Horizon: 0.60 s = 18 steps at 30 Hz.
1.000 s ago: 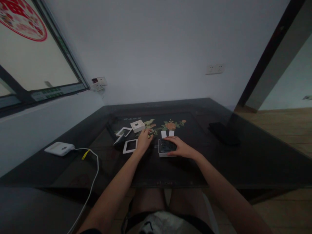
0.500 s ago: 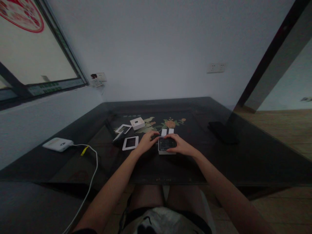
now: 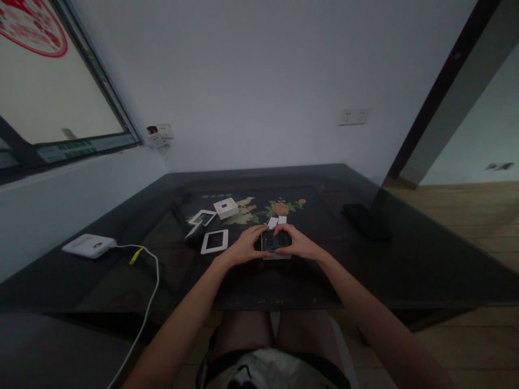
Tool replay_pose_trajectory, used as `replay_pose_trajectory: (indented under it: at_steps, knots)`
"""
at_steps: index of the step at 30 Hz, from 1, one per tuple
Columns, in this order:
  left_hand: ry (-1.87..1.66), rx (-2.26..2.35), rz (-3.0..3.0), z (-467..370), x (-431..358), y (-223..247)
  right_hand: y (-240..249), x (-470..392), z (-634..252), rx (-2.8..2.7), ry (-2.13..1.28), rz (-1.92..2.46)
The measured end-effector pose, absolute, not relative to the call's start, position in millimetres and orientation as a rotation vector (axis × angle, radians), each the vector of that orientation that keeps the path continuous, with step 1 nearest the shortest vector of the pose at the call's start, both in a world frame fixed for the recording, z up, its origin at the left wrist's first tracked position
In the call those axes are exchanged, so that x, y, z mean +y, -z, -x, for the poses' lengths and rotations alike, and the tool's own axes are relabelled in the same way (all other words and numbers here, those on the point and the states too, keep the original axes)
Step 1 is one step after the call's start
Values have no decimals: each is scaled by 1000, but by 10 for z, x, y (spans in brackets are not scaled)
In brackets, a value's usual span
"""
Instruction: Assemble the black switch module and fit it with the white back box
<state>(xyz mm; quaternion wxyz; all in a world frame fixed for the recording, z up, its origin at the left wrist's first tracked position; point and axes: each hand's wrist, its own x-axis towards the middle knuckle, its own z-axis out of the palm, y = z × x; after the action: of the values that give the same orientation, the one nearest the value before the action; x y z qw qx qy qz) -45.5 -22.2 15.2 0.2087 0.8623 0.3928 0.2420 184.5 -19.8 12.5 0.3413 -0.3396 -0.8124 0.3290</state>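
In front of me stands a small white box (image 3: 277, 257) with a black insert (image 3: 275, 240) at its top. Dark shapes show on the insert, too dim to make out. My left hand (image 3: 246, 244) is curled round the insert's left edge, thumb at the near corner and fingers at the far one. From the right, my right hand (image 3: 299, 243) grips the same insert, a fingertip over its top. Just beyond the fingers lie two small white cards (image 3: 282, 220). Whether the insert sits fully inside the box cannot be seen.
To the left lie a white frame (image 3: 214, 241), a second white frame (image 3: 203, 217) with a dark piece (image 3: 195, 231) against it, and a white box (image 3: 226, 208). A white device (image 3: 90, 246) trails a cable (image 3: 156, 270) over the table edge. A black object (image 3: 367, 221) lies right.
My left hand, which held a small dark item beside the box, has come over to the insert's left edge. My right hand stays on the right side. The view has shifted slightly.
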Motion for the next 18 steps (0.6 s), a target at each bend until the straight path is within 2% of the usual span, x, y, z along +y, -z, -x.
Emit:
replay_pose_trajectory:
  at_steps: [12, 18]
  knots:
    - [-901, 975, -2302, 404, -219, -187, -214, -231, -1852, -2079, -783, 835]
    - [-1070, 1005, -2290, 406, -223, -246, -142, -77, -1869, -1666, -939, 950]
